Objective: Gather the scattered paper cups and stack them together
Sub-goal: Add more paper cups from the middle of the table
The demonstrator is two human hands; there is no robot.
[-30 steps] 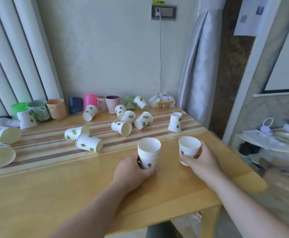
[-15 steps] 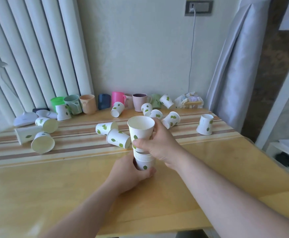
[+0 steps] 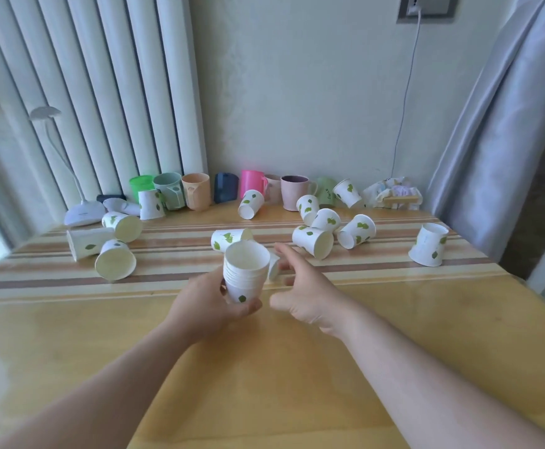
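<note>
My left hand [image 3: 209, 306] grips a stack of white paper cups with green leaf prints [image 3: 245, 274], upright in the middle of the wooden table [image 3: 264, 367]. My right hand [image 3: 306, 293] hovers just right of the stack with fingers spread and nothing in it; its fingertips are by a fallen cup [image 3: 274, 266] partly hidden behind the stack. Another cup [image 3: 229, 238] lies on its side just behind. Several more cups lie scattered: a cluster at centre right [image 3: 313, 242], one upside down at far right [image 3: 428, 244], and a group at the left [image 3: 115, 259].
Coloured plastic mugs [image 3: 196, 191] line the back wall, with a white desk lamp [image 3: 81, 215] at the back left and a crumpled bag [image 3: 394, 192] at the back right. A curtain [image 3: 498, 140] hangs right of the table; vertical blinds at left.
My right hand pushed the cup it held down into the stack and let go, now open beside it. The view has shifted left.
</note>
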